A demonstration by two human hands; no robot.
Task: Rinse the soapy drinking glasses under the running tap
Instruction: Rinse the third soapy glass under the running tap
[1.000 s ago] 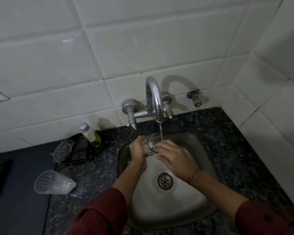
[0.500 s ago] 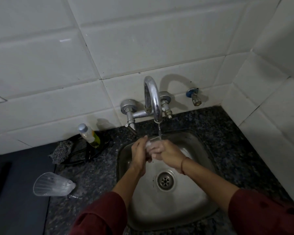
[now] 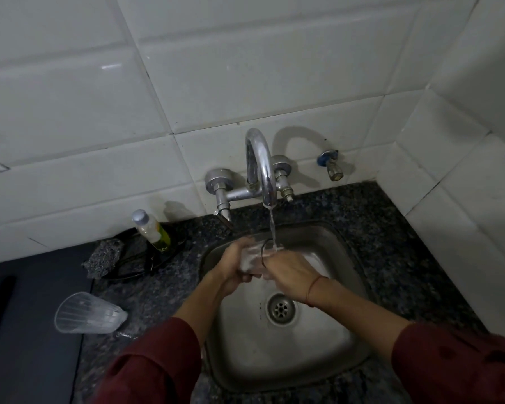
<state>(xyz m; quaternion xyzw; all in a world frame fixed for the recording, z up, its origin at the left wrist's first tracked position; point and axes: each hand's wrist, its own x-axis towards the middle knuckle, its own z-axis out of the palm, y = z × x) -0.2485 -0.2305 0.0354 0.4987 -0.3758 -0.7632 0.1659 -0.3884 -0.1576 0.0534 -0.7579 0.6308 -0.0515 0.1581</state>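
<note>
1. I am gripping the glass [image 3: 252, 258] with both hands: my left hand [image 3: 234, 268] is wrapping its base end from the left, and my right hand [image 3: 289, 275] is closing on its rim end from the right.
2. The glass is lying on its side over the far part of the sink [image 3: 327, 237], its long axis running left to right, with the mouth pointing right and a little far.
3. The stream from the tap [image 3: 261, 164] is falling just at the rim, right of the body, so I judge most of the water is running past the mouth rather than into it.
4. I am judging the next move to turn on that axis: the mouth needs tipping up under the stream, and the right hand, nearer the rim, would steer it.
5. A second glass [image 3: 89, 314] is lying on its side on the counter [image 3: 391, 258], well left of the sink, nearer my left hand.
</note>
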